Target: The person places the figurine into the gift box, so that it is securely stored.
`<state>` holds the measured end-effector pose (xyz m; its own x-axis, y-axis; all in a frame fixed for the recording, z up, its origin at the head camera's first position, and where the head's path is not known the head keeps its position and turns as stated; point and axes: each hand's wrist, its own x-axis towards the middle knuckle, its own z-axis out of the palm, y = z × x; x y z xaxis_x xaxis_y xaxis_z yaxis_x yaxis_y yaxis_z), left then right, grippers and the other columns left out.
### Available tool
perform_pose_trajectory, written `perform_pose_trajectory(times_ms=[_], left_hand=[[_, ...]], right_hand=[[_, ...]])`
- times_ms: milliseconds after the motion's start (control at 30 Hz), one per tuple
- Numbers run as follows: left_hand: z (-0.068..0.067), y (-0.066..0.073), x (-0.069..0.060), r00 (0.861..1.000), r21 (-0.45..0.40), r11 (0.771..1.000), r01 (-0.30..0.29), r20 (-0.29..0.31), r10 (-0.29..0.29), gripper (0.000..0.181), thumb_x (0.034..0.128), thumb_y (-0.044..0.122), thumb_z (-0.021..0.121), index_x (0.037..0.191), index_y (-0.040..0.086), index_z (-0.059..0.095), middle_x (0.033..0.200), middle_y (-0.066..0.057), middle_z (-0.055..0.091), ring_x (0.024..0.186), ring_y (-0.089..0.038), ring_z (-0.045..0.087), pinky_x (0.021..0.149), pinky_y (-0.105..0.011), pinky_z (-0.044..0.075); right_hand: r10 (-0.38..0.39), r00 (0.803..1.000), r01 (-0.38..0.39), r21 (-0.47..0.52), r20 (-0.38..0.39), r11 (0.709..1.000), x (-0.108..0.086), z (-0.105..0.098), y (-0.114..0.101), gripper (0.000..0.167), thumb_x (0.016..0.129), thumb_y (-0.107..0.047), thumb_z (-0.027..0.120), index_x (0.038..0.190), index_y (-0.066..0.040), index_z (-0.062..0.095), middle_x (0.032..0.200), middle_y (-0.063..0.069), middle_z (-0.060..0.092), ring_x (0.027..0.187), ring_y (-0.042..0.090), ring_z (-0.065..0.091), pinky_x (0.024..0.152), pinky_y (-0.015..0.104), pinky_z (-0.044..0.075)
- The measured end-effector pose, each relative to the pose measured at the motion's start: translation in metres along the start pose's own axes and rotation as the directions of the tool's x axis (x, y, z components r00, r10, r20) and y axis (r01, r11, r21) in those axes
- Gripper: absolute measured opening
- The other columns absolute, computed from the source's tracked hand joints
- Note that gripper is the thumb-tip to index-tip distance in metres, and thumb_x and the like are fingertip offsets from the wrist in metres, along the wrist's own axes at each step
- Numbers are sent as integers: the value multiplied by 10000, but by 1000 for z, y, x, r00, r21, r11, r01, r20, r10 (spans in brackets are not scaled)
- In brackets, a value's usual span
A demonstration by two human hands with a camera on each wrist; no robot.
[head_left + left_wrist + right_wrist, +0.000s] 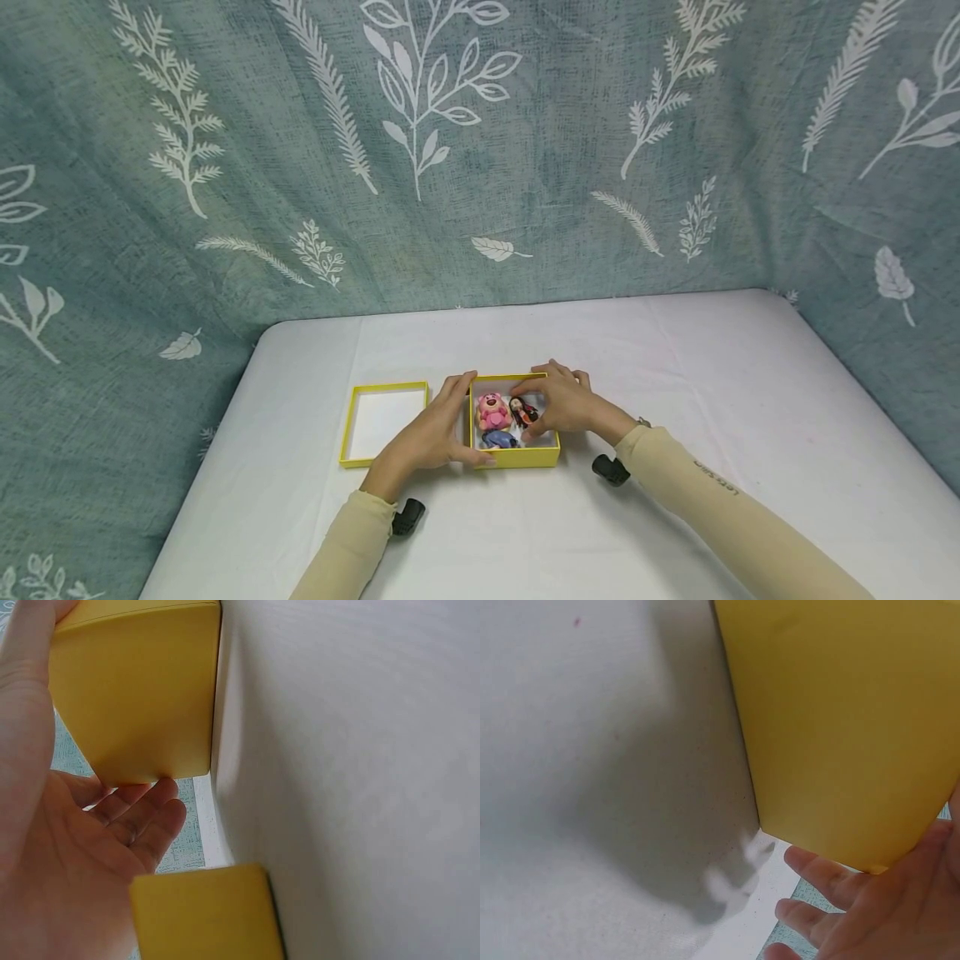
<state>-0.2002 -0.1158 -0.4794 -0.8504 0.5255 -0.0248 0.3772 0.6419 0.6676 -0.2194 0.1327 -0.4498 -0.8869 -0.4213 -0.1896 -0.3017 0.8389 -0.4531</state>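
Note:
A yellow box (517, 458) with a white inside sits on the table. My left hand (429, 433) holds its left side, thumb at the front wall and fingertips at the back; the left wrist view shows those fingers against the yellow wall. Inside lie a pink bear figurine (493, 414), a blue-grey figurine (499, 439) and a small dark-haired doll figurine (522, 411). My right hand (566, 404) reaches over the right wall, its thumb and index finger around the doll figurine. Its other fingers stay outside the box, as the right wrist view shows.
Left of the box lies a yellow-rimmed white lid (386, 421), inside up. White cloth covers the table (675, 517). A green leaf-patterned curtain (555, 167) hangs behind and at the sides. Black wrist devices (408, 517) hang below both wrists.

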Motion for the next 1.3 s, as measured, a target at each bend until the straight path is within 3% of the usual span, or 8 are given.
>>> perform_pose_trajectory(times_ms=[500,867,1033,1167,1300], left_hand=[[1,-1,0,1000,-4,1000,-10,0,10,1284,623,625,843,1583,224,90,1573,-22,235,1394,-282,383,1098,-484,398],[1,-1,1,1000,13,1000,-11,-6,11,1298,612,625,849,1580,188,105,1554,-20,264,1376,-271,406,1096,-468,404],[0,-1,1,1000,12,1000,-10,-3,10,1300,610,630,848,1580,190,104,1550,-7,264,1366,-265,417,1091,-468,409],[1,-1,1,1000,15,1000,-10,-1,10,1295,614,629,847,1580,193,103,1557,-11,253,1372,-273,409,1094,-476,405],[1,-2,1,1000,13,1000,-11,-3,11,1290,619,616,851,1580,190,104,1561,-18,250,1386,-273,392,1102,-472,396]], right_hand=[[-39,998,41,45,-41,998,0,5,5,618,713,-375,870,1279,-251,655,1514,189,389,1451,492,169,1060,677,169],[-49,996,53,65,-71,996,-1,7,6,588,738,-390,850,1275,-251,653,1483,181,420,1391,422,319,1037,670,195],[-40,995,47,73,-92,996,-3,8,6,566,756,-381,839,1274,-247,654,1483,189,419,1429,444,255,1058,676,172],[-72,982,85,68,-174,994,-5,11,7,498,777,-371,823,1231,-227,680,1476,209,429,1440,471,219,1051,675,188],[-140,951,155,35,-274,987,-10,15,9,439,824,-367,780,1218,-197,687,1454,210,454,1430,461,252,1043,656,227]])
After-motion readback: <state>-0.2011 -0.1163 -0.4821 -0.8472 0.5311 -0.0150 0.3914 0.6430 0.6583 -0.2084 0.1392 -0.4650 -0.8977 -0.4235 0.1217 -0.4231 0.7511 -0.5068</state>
